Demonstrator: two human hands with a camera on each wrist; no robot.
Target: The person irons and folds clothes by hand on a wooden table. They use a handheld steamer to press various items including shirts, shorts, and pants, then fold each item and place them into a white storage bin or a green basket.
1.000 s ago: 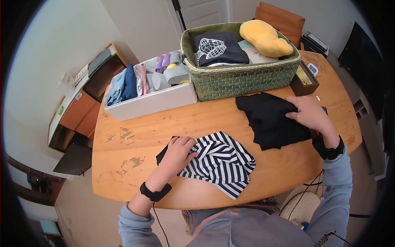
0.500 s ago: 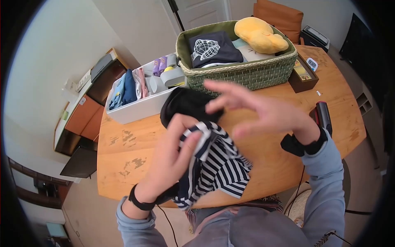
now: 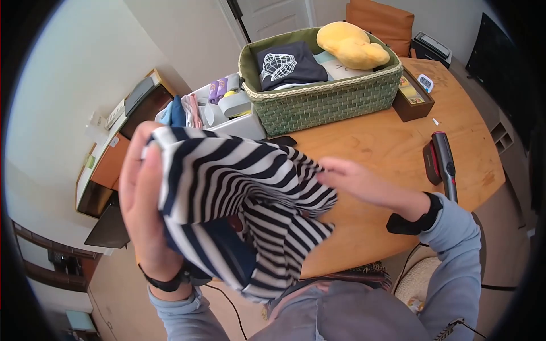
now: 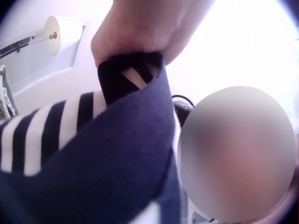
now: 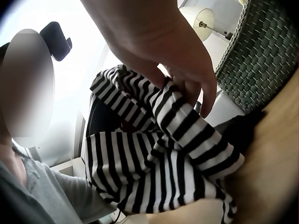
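Observation:
A black-and-white striped shirt (image 3: 227, 165) hangs in loose folds above the near left of the table, a dark navy part showing inside it. My left hand (image 3: 145, 199) grips its raised left end, thumb on the near side. At the other end, my right hand (image 3: 361, 184) pinches a striped fold; in the right wrist view, thumb and fingers lie on either side of the striped cloth (image 5: 180, 116). Navy cloth (image 4: 117, 149) fills much of the left wrist view. Behind the shirt, a black garment (image 3: 282, 141) lies on the table, mostly hidden.
A green woven basket (image 3: 324, 108) with clothes and a yellow plush toy (image 3: 350, 45) stands at the back. Left of it is a white bin (image 3: 242, 126) of folded clothes. A dark box (image 3: 414, 108) and a handheld steamer-like device (image 3: 443, 162) are on the right.
The black garment went from the right side to behind the striped shirt. My left hand has lifted the shirt up and left; my right hand let the black garment go and came to the shirt.

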